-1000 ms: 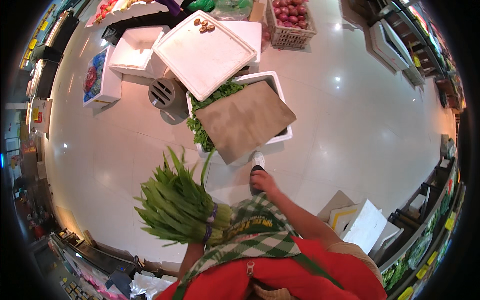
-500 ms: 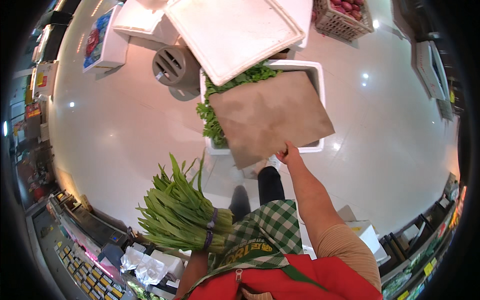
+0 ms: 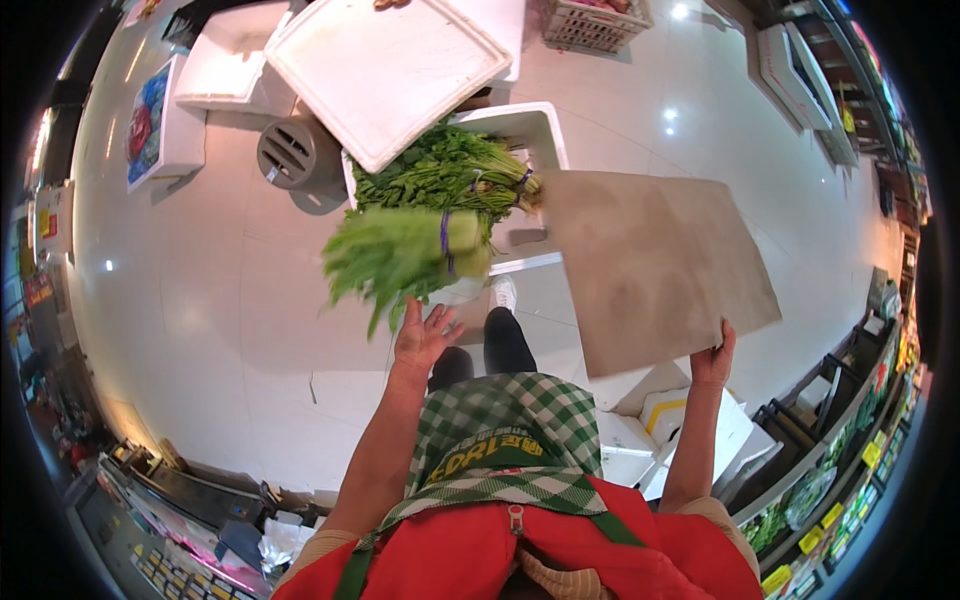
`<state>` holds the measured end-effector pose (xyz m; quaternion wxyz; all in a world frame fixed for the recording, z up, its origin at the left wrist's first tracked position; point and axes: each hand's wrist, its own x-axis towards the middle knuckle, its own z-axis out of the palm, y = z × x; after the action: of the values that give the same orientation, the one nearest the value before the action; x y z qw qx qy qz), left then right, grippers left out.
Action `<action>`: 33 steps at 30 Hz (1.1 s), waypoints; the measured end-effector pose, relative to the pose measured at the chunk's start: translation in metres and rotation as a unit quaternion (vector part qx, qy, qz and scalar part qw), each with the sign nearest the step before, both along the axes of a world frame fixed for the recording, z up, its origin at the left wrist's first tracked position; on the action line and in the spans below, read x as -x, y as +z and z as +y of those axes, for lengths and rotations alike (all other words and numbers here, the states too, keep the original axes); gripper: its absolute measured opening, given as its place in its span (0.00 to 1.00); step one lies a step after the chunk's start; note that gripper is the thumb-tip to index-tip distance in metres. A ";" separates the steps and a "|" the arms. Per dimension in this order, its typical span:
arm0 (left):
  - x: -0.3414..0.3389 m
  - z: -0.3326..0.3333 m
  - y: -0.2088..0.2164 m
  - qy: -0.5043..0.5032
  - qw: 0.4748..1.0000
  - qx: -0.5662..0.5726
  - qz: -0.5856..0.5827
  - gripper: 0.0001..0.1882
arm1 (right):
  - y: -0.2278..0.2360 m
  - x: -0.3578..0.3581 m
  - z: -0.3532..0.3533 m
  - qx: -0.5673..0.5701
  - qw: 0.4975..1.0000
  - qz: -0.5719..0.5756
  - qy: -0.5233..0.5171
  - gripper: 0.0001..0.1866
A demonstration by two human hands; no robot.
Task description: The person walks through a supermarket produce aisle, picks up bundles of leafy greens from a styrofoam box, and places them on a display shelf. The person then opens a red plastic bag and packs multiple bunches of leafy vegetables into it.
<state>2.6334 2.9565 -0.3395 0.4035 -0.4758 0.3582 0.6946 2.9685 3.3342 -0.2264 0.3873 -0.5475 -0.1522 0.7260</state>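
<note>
My right hand (image 3: 716,355) grips the near edge of a large brown paper sheet (image 3: 660,260), held out to the right of a white foam box (image 3: 555,135). My left hand (image 3: 424,335) is open, palm up and fingers spread. Just beyond its fingers is a motion-blurred bundle of long leafy greens (image 3: 400,250) with a purple tie, seemingly free of the hand. It overlaps the box's near left side; whether it rests on anything, I cannot tell. Inside the box lie tied bunches of leafy celery-like greens (image 3: 430,165). A foam lid (image 3: 390,75) covers the box's far left corner.
A brown slotted stool (image 3: 292,155) stands left of the box. Farther left is a foam box with blue and red bags (image 3: 150,118). A crate (image 3: 590,28) stands at the back. White boxes (image 3: 690,425) are by my right side, near produce shelves (image 3: 830,470).
My left hand has let go of the greens bundle, which moved up and right toward the box. My right hand has pulled the paper sheet rightward, uncovering the bunches. The view has shifted right.
</note>
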 end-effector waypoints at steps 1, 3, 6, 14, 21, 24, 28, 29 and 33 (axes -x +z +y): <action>0.000 0.003 0.005 -0.037 0.999 -0.002 -0.005 0.28 | 0.006 -0.008 -0.007 -0.018 0.999 0.015 -0.036 0.18; -0.007 -0.002 0.019 -0.121 0.992 -0.030 0.006 0.24 | 0.006 -0.014 -0.028 -0.041 0.994 0.061 -0.086 0.16; -0.028 -0.015 0.042 -0.270 0.955 -0.125 -0.024 0.25 | -0.005 -0.016 -0.077 -0.071 0.980 0.046 -0.182 0.18; -0.086 -0.031 0.107 -0.435 0.817 -0.367 -0.090 0.35 | -0.042 0.058 -0.302 0.112 0.941 0.185 -0.259 0.19; -0.092 -0.083 0.150 -0.582 0.792 -0.184 -0.027 0.36 | 0.020 0.130 -0.475 0.117 0.981 0.078 -0.131 0.18; -0.105 -0.089 0.140 -0.687 0.706 -0.166 -0.046 0.23 | 0.012 0.085 -0.503 0.075 0.966 0.223 -0.107 0.19; -0.137 -0.067 0.108 -0.613 0.785 -0.032 -0.082 0.19 | -0.036 -0.011 -0.569 0.035 0.974 0.169 -0.146 0.20; -0.145 -0.061 0.101 -0.618 0.783 0.003 -0.078 0.17 | -0.054 -0.043 -0.593 0.049 0.966 0.131 -0.216 0.18; -0.168 -0.052 0.089 -0.640 0.767 0.040 -0.017 0.14 | -0.145 -0.177 -0.694 0.191 0.898 -0.096 -0.385 0.28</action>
<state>2.8018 2.9046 -0.2506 0.7410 -0.1640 0.6002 0.2526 3.1450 2.6401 -0.3716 0.5075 -0.6942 0.1756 0.4792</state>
